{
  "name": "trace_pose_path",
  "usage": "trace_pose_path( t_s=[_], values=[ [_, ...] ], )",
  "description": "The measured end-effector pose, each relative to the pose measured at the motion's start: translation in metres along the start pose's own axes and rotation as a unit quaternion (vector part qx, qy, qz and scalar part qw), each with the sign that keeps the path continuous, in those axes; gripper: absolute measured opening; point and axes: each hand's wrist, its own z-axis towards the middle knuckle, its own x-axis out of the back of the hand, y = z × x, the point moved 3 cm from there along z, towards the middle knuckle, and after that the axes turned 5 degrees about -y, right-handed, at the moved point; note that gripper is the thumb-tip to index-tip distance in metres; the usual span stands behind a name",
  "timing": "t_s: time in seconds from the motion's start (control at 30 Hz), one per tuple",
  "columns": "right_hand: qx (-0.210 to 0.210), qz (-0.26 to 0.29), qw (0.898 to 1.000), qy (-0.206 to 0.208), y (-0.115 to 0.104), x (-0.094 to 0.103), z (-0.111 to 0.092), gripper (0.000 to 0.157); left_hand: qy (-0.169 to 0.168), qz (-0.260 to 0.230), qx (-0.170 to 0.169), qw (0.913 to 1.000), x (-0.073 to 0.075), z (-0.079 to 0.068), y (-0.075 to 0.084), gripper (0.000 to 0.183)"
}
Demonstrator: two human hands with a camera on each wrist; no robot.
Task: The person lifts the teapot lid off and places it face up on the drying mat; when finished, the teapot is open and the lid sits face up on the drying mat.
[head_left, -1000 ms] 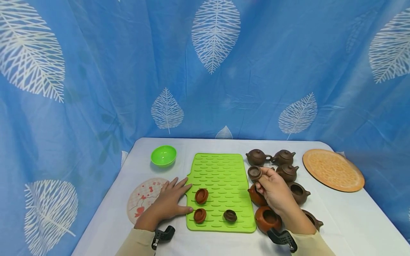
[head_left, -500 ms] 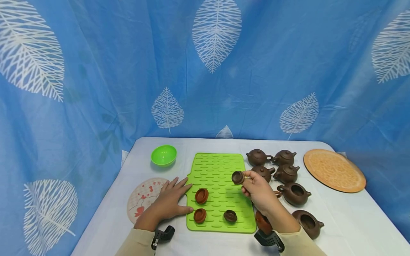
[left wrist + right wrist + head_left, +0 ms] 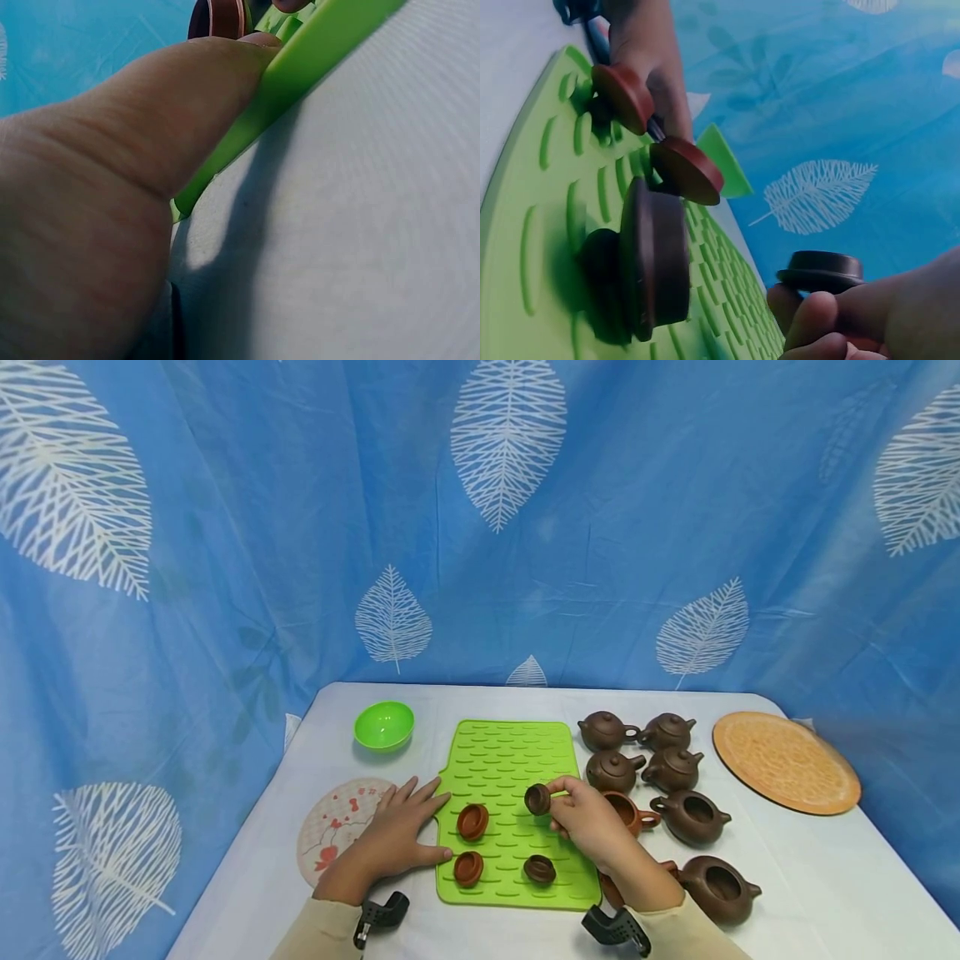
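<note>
Between thumb and fingers my right hand (image 3: 592, 823) pinches a dark brown teapot lid (image 3: 537, 799), held over the right half of a green mat (image 3: 510, 752). In the right wrist view the lid (image 3: 821, 270) has its hollow side up. My left hand (image 3: 399, 832) lies with spread fingers at the mat's left edge, its thumb touching that edge. Two reddish-brown lids, one farther back (image 3: 472, 822) and one nearer (image 3: 468, 868), lie upturned on the mat. Another dark lid (image 3: 540, 868) rests near its front. Partly behind my right hand is an open reddish teapot (image 3: 628, 814).
Two open dark teapots, one farther (image 3: 693, 817) and one nearer (image 3: 720, 890), stand at the right. Several lidded dark teapots (image 3: 613, 770) are grouped behind. A round orange board (image 3: 786, 762) lies far right. Left are a green bowl (image 3: 384, 727) and a round patterned mat (image 3: 330, 835).
My right hand has carried the dark lid leftward and toward the front, from above the teapots to over the green mat. The left hand has stayed in place.
</note>
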Motion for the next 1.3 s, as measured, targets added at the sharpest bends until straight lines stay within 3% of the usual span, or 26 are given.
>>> trace_pose_path(
  t_s=[0.37, 1.0, 1.3],
  values=[
    [-0.012, -0.135, 0.991, -0.001, 0.003, -0.009, -0.002, 0.012, 0.004, -0.005, -0.008, 0.9999, 0.001, -0.001, 0.001, 0.092],
    [0.005, -0.214, 0.977, -0.014, 0.003, -0.012, -0.002, 0.004, 0.003, -0.006, -0.006, 1.0, 0.0, -0.001, 0.0, 0.091],
    [0.007, -0.231, 0.973, -0.007, 0.003, -0.01, -0.002, 0.02, -0.001, -0.002, -0.002, 1.0, -0.001, 0.0, -0.001, 0.092]
  ],
)
